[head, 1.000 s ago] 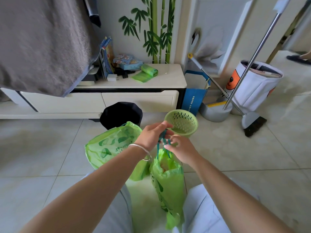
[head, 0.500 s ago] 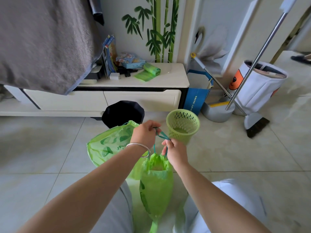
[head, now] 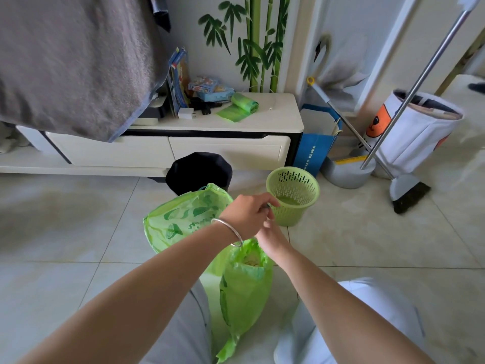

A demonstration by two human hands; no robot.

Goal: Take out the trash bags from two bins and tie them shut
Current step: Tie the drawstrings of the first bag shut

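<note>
A small green trash bag (head: 245, 292) hangs between my knees, its top gathered under my hands. My left hand (head: 245, 215), with a silver bracelet on the wrist, pinches the bag's drawstring above it. My right hand (head: 270, 236) sits just below and behind the left, partly hidden, closed on the string too. A larger green trash bag (head: 181, 219) lies on the floor to the left, its mouth drawn shut. An empty green perforated bin (head: 294, 195) stands beyond my hands. A black bin (head: 198, 170) stands behind the large bag.
A low white cabinet (head: 275, 122) against the wall carries a roll of green bags (head: 242, 106), books and boxes. A grey cloth (head: 73, 61) hangs at upper left. To the right are a blue paper bag (head: 313, 145), dustpan (head: 346, 174), broom (head: 409, 195) and white fabric hamper (head: 420, 132).
My hands have come closer together over the small bag, the left crossing above the right. The drawstring loops seen before are now hidden inside my fingers.
</note>
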